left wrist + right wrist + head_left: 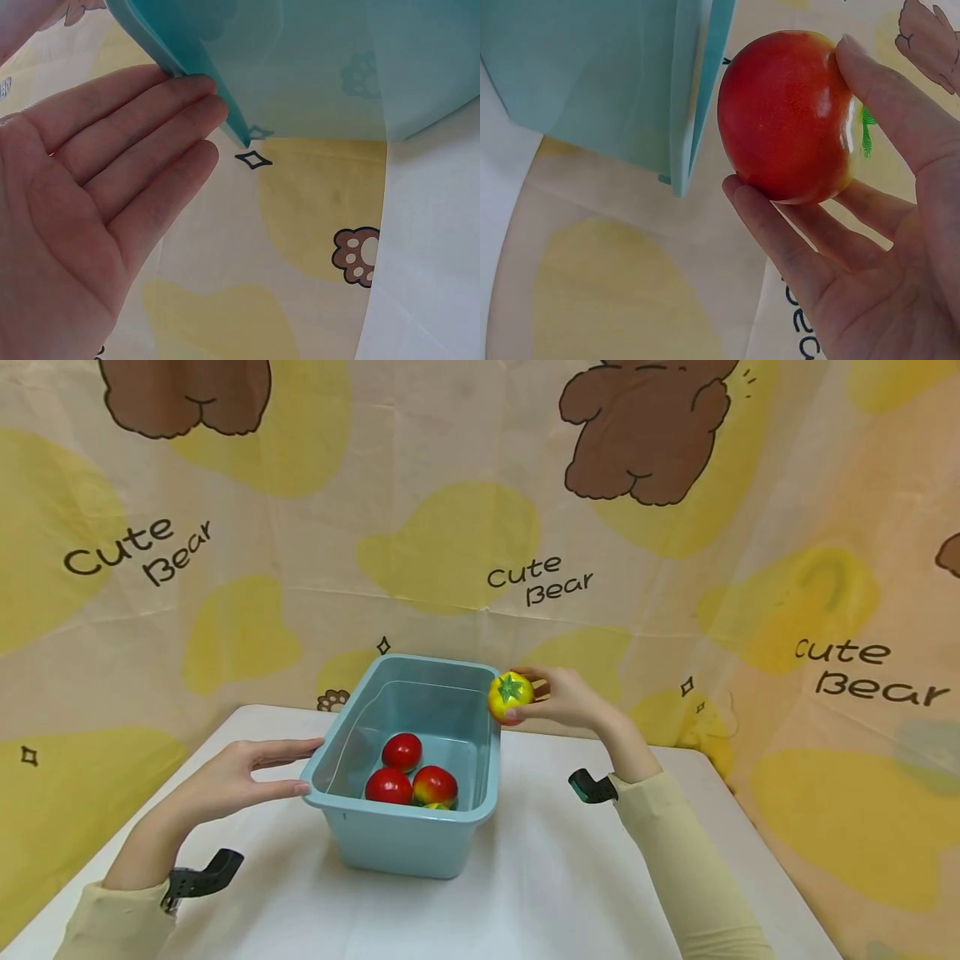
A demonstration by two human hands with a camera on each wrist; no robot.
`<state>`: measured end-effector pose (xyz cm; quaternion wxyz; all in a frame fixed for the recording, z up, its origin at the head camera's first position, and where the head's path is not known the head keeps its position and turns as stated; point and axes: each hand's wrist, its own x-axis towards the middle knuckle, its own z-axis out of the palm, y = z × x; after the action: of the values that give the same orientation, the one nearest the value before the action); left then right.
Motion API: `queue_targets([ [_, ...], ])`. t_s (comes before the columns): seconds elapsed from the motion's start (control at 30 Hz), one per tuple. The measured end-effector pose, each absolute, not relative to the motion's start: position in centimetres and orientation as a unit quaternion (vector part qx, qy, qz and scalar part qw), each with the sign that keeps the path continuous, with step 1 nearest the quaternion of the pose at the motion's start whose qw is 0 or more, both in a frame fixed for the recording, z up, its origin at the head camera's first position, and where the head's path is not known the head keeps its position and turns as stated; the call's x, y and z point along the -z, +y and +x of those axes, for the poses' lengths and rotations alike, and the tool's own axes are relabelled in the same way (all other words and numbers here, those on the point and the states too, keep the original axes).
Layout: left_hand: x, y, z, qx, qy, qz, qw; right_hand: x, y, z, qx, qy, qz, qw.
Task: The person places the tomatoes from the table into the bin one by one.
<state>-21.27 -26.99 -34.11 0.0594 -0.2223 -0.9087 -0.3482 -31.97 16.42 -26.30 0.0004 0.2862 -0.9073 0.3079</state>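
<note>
My right hand (564,697) pinches a red tomato (511,692) with a yellow top and a green star-shaped calyx, at the right rim of a blue-green plastic bin (405,839). In the right wrist view, thumb and fingertips hold the tomato (791,116) by its sides, and the bin's wall (592,82) is to its left. Against the bin's left rim rests my left hand (232,777), its fingers nearly straight; the left wrist view shows the fingertips by the rim. Several more tomatoes (402,752) lie on the bin's floor, one mostly hidden by the near wall.
The bin stands on a white-covered table (555,877). Behind it and at the sides hangs a cloth (442,552) with brown bears and yellow patches. A black strap is on each wrist, such as the left strap (202,878).
</note>
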Motion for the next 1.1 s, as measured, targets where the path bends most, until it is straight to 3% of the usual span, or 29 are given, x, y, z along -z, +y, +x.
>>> queue_targets([
  [1.1, 34.1, -27.2, -21.3, 0.345, -0.910, -0.223, 0.056, 24.2, 11.5, -33.8, -0.287, -0.905, 0.314, -0.019],
])
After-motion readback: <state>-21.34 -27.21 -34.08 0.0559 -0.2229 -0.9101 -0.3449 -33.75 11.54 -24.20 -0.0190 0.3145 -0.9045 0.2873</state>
